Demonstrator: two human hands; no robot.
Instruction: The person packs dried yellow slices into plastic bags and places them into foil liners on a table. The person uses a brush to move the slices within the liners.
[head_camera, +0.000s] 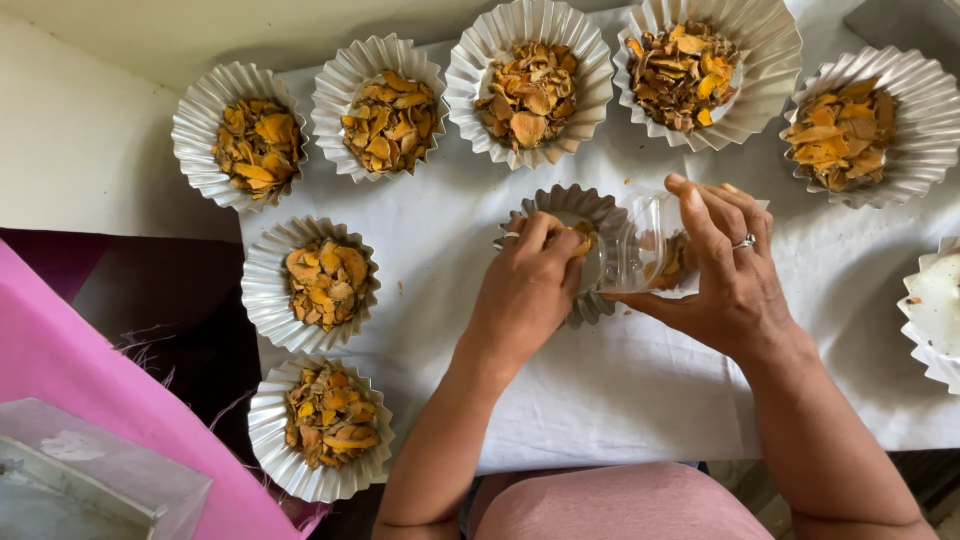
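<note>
Fluted foil cups (326, 284) of orange dried slices are being left along the white cloth (620, 390); left hand (527, 290) is pinching slices over centre foil cup (572, 215); tilted clear jar (640, 245) is being gripped by right hand (735, 275).

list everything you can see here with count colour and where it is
filled fluted cups: seven, silver, holding orange-yellow dried slices, along top and left of cloth
fluted cup in hand: one, silver, centre, tilted
clear plastic container: one, transparent, centre, on its side
empty fluted cup: one, white-silver, right edge
cloth: one, white, covering table
pink sheet: one, lower left
clear box: one, bottom left corner
left hand: on the tilted cup
right hand: holding the container, ring on a finger
</note>
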